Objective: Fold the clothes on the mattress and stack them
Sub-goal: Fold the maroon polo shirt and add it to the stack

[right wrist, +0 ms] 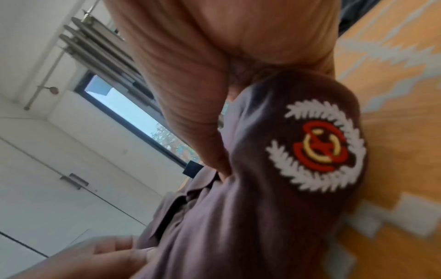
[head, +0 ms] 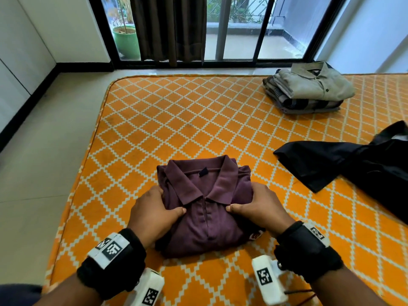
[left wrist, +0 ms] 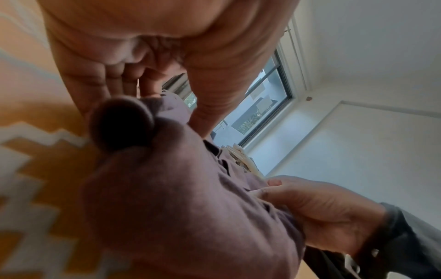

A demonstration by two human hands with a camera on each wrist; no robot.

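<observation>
Both hands [head: 205, 208] around folded polo shirt [head: 207, 217]

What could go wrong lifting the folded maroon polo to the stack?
1. Both hands, left hand and right hand, grip the maroon polo only at its sides; the middle may sag and unfold.
2. The stack of folded clothes lies far right; the carry passes over the unfolded black garment and could snag it.

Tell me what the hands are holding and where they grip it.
Both hold the folded maroon polo shirt: left hand grips its left edge, right hand its right edge, thumbs on top.
</observation>
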